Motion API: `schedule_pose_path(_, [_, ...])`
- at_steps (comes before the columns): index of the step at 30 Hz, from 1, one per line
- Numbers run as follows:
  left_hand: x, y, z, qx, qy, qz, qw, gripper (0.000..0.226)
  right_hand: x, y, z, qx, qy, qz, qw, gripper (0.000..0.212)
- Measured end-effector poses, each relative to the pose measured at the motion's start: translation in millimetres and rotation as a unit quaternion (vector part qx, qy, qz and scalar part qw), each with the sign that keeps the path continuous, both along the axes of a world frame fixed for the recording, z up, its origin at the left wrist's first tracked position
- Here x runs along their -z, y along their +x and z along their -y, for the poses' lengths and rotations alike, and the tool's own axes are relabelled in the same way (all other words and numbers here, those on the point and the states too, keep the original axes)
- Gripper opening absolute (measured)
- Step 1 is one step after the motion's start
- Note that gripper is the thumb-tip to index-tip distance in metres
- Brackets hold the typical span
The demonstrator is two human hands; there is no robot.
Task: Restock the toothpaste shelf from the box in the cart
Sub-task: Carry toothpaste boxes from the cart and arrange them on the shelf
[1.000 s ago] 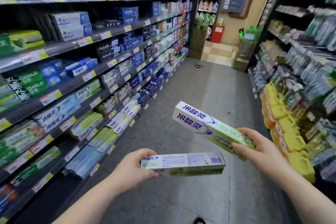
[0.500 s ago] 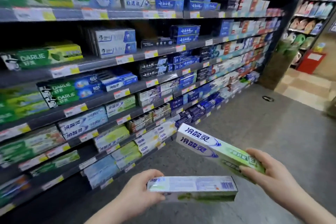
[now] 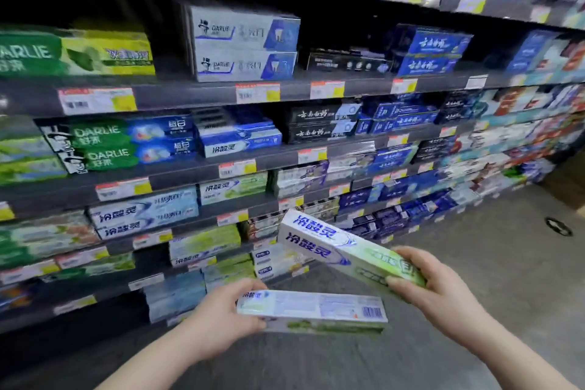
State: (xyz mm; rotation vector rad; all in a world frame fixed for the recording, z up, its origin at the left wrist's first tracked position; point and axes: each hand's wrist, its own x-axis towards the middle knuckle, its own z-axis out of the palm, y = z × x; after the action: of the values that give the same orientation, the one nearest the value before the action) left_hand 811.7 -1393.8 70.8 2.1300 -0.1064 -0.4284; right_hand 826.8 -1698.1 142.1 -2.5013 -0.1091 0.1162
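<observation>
A shop aisle: dark shelves (image 3: 196, 95) packed with toothpaste run along the left and away to the right, above a grey floor (image 3: 474, 263). Red, white and yellow price tags (image 3: 98, 100) line each shelf's front edge. Near the top left lie green and yellow packs (image 3: 76, 54). Just to their right, two white and blue packs (image 3: 243, 44) are stacked one on the other. Further right the packs are mostly dark blue and black, too blurred to read. A small dark mark (image 3: 558, 226) sits on the floor at the right.

Two bare forearms reach in from the bottom edge, in front of the lower shelves. The left hand (image 3: 221, 317) grips the left end of the level toothpaste box (image 3: 313, 310), thumb over the top and fingers curled underneath. This box lies about flat with its barcode panel facing up and its right end free in the air.

The right hand (image 3: 440, 294) grips the green end of the tilted toothpaste box (image 3: 342, 250), fingers wrapped over the far edge and thumb pressed on the near face. This box slants up and to the left, its white end with blue lettering pointing at the shelves' front edges. It sits just above the level one; whether the two touch I cannot tell. Green and white packs with the same lettering (image 3: 234, 188) lie on a middle shelf, above and to the left of the hands.
</observation>
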Motion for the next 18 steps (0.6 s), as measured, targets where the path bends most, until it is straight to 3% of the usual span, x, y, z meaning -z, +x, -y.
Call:
schedule_pose_path(6, [38.8,55.2,-7.1,-0.108,-0.040,-0.005,0.993,0.047,42.4,118.8,-28.3,-0.068,-0.008,-0.043,0.997,0.042])
schedule_pose_path(9, [67.6,63.9,-11.7,-0.177,-0.104,-0.023,0.978,0.043,68.2,170.7,-48.6,-0.117,0.023,-0.078,0.990,0.033])
schedule_pose_path(12, [98.8,70.6,-17.3,-0.215,-0.142,-0.026,0.966,0.074,95.3,214.6,-71.7,-0.165,0.029,-0.098,0.981,0.033])
schedule_pose_path(18, [155.3,108.1,-24.7,-0.263,-0.110,0.043,0.958,0.045,157.4,294.7,-112.7,-0.239,0.009,-0.081,0.967,0.039])
